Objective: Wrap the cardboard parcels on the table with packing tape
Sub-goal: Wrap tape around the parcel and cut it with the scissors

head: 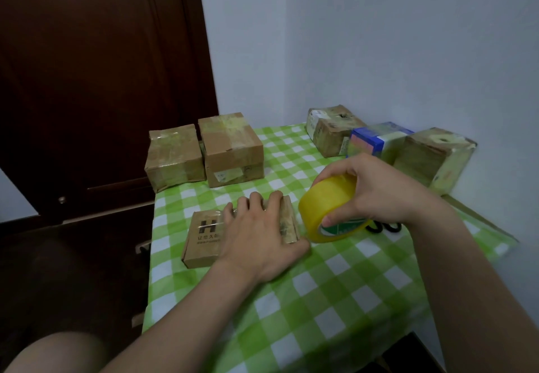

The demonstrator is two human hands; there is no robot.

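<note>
A flat cardboard parcel (204,241) with dark print lies near the table's left edge. My left hand (259,235) rests flat on top of it, fingers spread toward its far edge and thumb at its right side. My right hand (376,192) grips a yellow roll of packing tape (326,209), held just right of the parcel and low over the cloth. The roll's lower edge sits close to my left thumb. Two taped brown parcels (233,151) stand at the far left of the table.
The table wears a green and white checked cloth (335,299). Three taped boxes (332,130), one with blue sides (370,139), line the wall at the far right. Black scissors (385,227) lie behind the roll. A dark wooden door (96,81) stands to the left.
</note>
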